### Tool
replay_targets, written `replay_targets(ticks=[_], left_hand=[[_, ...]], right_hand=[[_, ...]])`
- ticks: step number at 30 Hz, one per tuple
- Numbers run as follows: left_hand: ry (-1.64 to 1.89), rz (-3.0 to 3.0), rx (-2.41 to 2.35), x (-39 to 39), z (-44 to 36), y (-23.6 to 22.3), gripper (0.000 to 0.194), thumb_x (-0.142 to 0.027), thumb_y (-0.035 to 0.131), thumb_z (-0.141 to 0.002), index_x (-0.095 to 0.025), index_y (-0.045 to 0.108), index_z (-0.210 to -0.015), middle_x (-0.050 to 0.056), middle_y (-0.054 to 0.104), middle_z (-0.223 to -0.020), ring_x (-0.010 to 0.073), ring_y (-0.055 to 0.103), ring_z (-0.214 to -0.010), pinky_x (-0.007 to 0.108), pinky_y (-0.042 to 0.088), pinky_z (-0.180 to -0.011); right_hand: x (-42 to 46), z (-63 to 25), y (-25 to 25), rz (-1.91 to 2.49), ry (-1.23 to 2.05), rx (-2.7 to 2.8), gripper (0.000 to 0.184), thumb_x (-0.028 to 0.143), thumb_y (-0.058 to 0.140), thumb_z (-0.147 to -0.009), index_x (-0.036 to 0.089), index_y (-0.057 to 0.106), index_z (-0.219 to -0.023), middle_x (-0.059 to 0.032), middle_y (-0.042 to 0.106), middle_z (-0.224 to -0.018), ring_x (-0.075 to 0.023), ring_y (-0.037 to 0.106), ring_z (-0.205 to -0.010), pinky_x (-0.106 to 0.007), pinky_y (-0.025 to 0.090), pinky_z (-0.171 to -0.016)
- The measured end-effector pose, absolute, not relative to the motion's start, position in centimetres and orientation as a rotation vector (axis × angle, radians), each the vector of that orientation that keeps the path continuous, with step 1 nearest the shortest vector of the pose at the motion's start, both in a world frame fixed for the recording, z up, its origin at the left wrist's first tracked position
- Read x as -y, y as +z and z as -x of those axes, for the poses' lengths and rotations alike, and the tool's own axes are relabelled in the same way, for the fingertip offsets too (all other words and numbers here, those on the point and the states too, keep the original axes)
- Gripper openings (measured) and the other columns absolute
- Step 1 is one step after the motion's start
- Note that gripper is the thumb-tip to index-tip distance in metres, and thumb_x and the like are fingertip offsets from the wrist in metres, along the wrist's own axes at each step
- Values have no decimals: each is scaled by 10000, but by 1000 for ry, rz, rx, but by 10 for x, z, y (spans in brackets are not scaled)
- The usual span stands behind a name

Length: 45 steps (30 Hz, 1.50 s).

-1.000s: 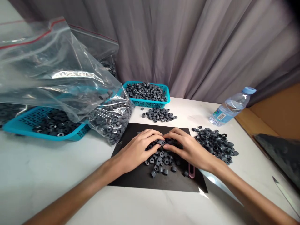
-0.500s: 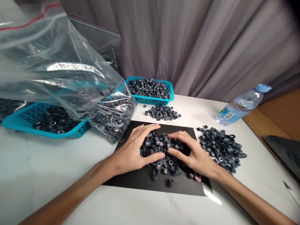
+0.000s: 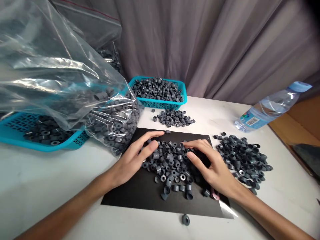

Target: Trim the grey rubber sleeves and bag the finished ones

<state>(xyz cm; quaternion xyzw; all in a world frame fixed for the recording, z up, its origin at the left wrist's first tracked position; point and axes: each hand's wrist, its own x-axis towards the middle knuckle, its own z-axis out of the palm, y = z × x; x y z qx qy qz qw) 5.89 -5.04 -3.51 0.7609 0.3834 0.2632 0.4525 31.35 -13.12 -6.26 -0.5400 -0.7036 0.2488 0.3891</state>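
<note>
A heap of small dark grey plastic ring-shaped pieces [image 3: 172, 163] lies spread on a black mat [image 3: 130, 196]. At the heap's left edge, my left hand [image 3: 131, 160] has its thumb and fingers apart, with nothing visibly held. A lone grey piece [image 3: 168, 132] sits just beyond its fingertips, near the mat's far edge. My right hand [image 3: 212, 163] curves round the right side of the heap, thumb and index finger spread, their tips at the pieces. Its palm side is hidden. A pink item [image 3: 215, 194] shows partly under my right wrist. One ring [image 3: 185, 219] rests on the white table in front of the mat.
Another pile of grey pieces [image 3: 245, 160] lies right of the mat, a smaller pile [image 3: 175, 118] behind it. Turquoise baskets [image 3: 183, 95] [image 3: 37, 145] hold more pieces. A clear bag [image 3: 115, 123] bulges at left. A water bottle [image 3: 272, 105] leans at right, near cardboard [image 3: 300, 130].
My left hand has drawn back to the left, and its thumb has lifted. The heap is lower and more spread out. One ring has moved off the mat's near edge onto the table.
</note>
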Motion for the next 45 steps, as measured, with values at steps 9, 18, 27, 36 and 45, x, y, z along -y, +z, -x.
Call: replay_targets(ticks=[9,18,27,36,45], left_hand=[[809,-1468,-847,43,-65,-37,611,-640,318,-1022,-213,695,-1245,72,681,-1389,261,555,-1381,414,367,-1230],[839,-1364,-845,42,-65,-37,588,-615,341,-1025,-198,707,-1218,72,706,-1352,259,567,-1371,409,382,-1224],[864,-1324,-828,44,-67,-38,546,-590,377,-1022,-187,713,-1175,77,732,-1304,245,606,-1328,393,396,-1213],[891,-1204,-769,42,-64,-43,602,-586,287,-1043,-178,711,-1168,81,738,-1292,238,607,-1330,402,405,-1207],[912,-1243,-768,37,-62,-46,319,-445,555,-1001,-210,713,-1148,76,730,-1306,252,624,-1307,423,450,-1170]], right_hand=[[130,-315,-66,1414,604,1697,178,364,554,-1027,306,674,-1146,-32,671,-1183,-227,597,-1140,-402,468,-994],[130,-313,-67,1471,568,1730,246,384,580,-1013,310,630,-1242,-45,651,-1228,-238,583,-1140,-411,480,-967],[126,-312,-49,1388,444,1798,140,317,572,-1014,284,689,-1084,-57,701,-1070,-228,654,-991,-384,529,-854],[40,-290,-33,1493,354,2149,219,317,671,-943,213,712,-1131,-54,685,-974,-163,570,-693,-324,479,-692],[48,-289,-32,1449,424,2174,143,341,621,-977,227,708,-970,-52,676,-980,-172,608,-741,-320,485,-694]])
